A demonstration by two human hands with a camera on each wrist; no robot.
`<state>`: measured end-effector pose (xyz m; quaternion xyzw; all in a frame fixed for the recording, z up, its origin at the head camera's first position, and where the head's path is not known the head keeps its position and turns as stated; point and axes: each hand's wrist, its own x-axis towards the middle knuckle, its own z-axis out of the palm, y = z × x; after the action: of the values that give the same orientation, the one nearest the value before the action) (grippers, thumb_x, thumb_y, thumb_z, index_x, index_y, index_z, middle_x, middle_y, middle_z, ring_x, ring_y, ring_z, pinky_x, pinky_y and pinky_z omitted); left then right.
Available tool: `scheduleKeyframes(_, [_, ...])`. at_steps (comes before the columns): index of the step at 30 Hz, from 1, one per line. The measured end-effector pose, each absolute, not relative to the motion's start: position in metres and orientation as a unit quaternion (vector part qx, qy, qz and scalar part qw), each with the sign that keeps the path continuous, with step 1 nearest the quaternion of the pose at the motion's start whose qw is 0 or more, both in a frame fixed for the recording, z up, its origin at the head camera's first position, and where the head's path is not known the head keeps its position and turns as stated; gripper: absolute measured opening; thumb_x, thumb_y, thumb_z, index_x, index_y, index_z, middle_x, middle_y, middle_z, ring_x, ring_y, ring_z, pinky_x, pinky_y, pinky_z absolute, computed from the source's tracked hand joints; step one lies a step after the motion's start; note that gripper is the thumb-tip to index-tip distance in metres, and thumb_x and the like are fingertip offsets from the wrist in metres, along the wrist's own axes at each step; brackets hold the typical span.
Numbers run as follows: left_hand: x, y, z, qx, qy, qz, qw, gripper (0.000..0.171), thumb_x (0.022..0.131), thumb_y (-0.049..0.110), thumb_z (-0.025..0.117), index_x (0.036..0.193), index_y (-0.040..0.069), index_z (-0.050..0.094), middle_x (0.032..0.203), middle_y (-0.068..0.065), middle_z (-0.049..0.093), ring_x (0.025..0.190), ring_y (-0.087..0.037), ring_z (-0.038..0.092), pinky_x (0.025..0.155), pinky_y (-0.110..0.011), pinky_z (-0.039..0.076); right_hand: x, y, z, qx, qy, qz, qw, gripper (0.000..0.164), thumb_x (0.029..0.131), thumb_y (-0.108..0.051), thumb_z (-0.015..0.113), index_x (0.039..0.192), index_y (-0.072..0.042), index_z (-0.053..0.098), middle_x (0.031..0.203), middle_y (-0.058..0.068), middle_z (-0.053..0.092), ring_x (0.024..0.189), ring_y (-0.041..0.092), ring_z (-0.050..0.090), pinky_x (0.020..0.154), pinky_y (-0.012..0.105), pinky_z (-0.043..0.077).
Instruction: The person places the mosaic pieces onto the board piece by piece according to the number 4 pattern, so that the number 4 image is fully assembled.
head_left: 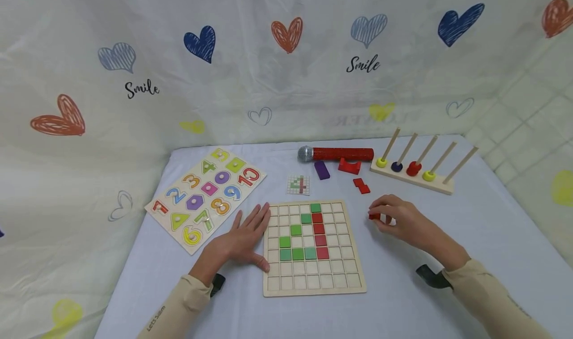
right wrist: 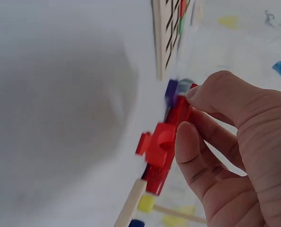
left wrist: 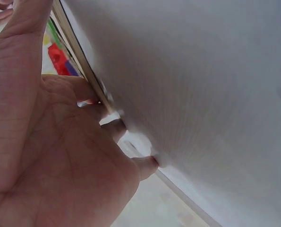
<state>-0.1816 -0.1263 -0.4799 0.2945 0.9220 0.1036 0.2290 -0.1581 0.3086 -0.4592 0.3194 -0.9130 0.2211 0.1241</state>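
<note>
A wooden grid board (head_left: 313, 282) lies flat on the white-covered table. Green square tiles (head_left: 284, 242) form a slanting line and part of a row on it, and red square tiles (head_left: 320, 240) stack in a column beside them. My left hand (head_left: 241, 240) rests at the board's left edge, fingers extended and thumb spread. To the right of the board, my right hand (head_left: 400, 220) pinches a small red tile (head_left: 374, 216) between thumb and fingers, above the cloth. Beyond the board lies a small pattern card (head_left: 293, 185) showing a similar green and red figure.
Two loose red tiles (head_left: 361, 185) lie behind the board, near a red arch block (head_left: 349, 166), a purple block (head_left: 322, 170) and a red microphone (head_left: 342, 154). A peg stacker (head_left: 436, 184) stands back right. A number puzzle board (head_left: 182, 236) lies at left.
</note>
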Motion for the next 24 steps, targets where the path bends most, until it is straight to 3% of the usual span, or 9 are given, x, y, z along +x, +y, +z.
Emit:
scheduleKeyframes(18, [-0.182,-0.126,-0.48,0.295,0.921,0.106,0.23,0.141,0.076,0.067,0.088,0.173,0.005,0.005,0.183,-0.01,-0.008,0.171,-0.035,-0.007,0.134,-0.068,-0.004,-0.12,0.241,-0.454,0.399,-0.875,0.271,0.035,0.028,0.082,0.003,0.088,0.106,-0.009,0.082,0.114,0.005,0.07,0.099,0.015,0.066,0.074,0.019,0.062])
scheduleKeyframes(24, [-0.183,-0.127,-0.482,0.297,0.921,0.104,0.228,0.141,0.077,0.067,0.088,0.173,0.005,0.005,0.183,-0.01,-0.008,0.171,-0.035,-0.007,0.134,-0.068,-0.004,-0.112,0.229,-0.459,0.418,-0.862,0.285,0.016,0.025,0.084,0.001,0.087,0.106,-0.01,0.082,0.114,0.002,0.067,0.096,0.012,0.065,0.077,0.019,0.063])
